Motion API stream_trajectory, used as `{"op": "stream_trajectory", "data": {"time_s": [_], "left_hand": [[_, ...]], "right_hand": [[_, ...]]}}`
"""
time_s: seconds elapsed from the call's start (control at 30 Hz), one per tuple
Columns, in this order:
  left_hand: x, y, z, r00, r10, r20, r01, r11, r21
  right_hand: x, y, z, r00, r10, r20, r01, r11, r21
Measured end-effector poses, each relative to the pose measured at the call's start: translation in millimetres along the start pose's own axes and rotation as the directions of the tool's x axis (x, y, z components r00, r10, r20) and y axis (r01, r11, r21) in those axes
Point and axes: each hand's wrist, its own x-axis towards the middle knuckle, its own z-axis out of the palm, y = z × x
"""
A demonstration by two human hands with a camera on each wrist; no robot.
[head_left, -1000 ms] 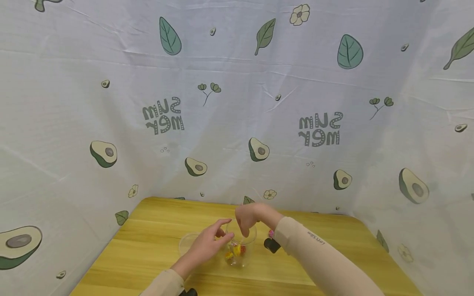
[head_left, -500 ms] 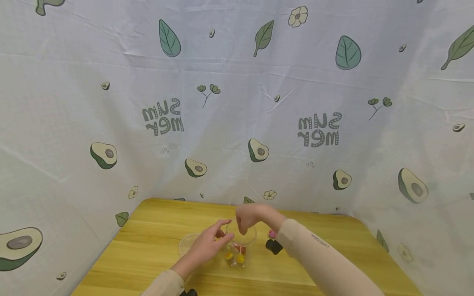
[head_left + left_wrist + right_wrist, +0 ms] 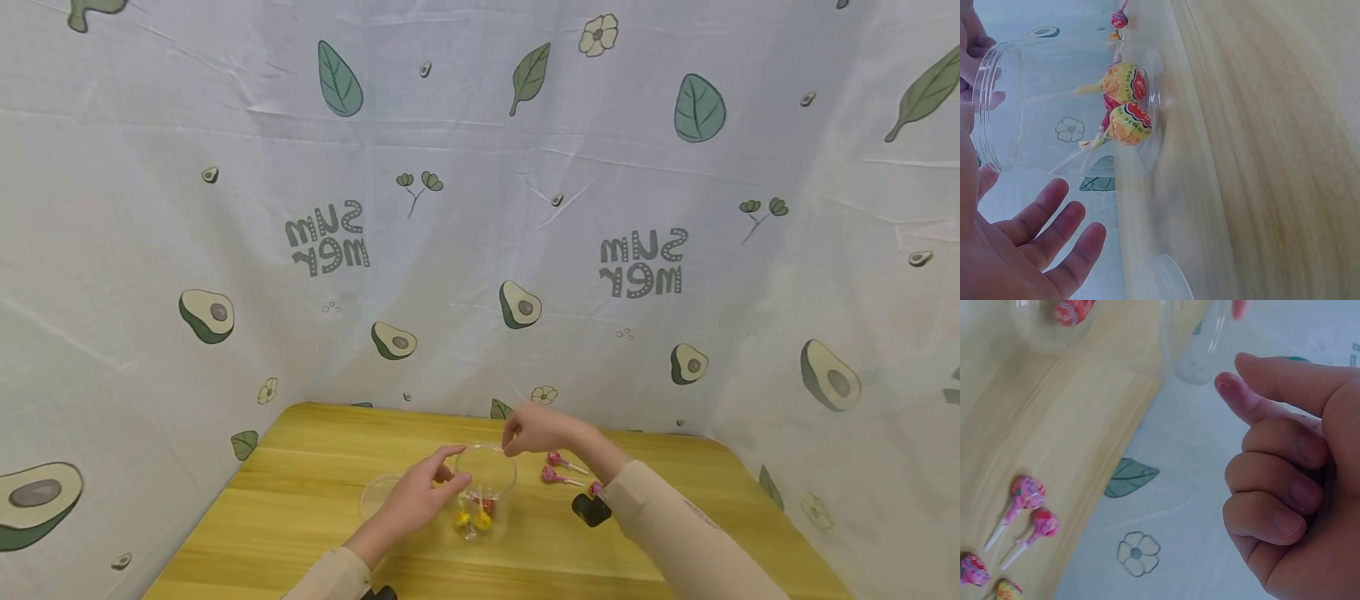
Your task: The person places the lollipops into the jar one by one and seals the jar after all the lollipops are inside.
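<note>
A clear jar stands upright on the table. Inside it are two yellow lollipops and a red lollipop, heads down. My left hand is at the jar's left side, thumb and index by the rim; its other fingers extend loosely away from the wall. Just right of the rim, my right hand is raised and holds nothing. Three of its fingers curl towards the palm, while thumb and index point forward with a small gap. Pink lollipops lie right of the jar.
A clear round lid lies on the wooden table left of the jar, partly behind my left hand. An orange-yellow lollipop lies near the pink ones. A printed cloth hangs behind the table.
A yellow lollipop has dropped lower in the jar. My right hand has left the jar mouth and moved right, uncovering lollipops on the table. My left hand stays put.
</note>
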Motion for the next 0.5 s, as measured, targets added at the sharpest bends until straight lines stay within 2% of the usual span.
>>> {"op": "stream_trajectory", "data": {"time_s": [0.13,0.5], "left_hand": [[-0.1,-0.6,0.1,1.000,0.003,-0.007,-0.003,1.000,0.011],[0.0,-2.0,0.4,1.000,0.011,-0.006,-0.011,1.000,0.027]], "right_hand": [[-10.8,12,1,0.998,-0.017,-0.060,0.021,0.998,0.060],[-38.0,45,9,0.986,0.031,-0.163,0.004,0.978,0.209]]}}
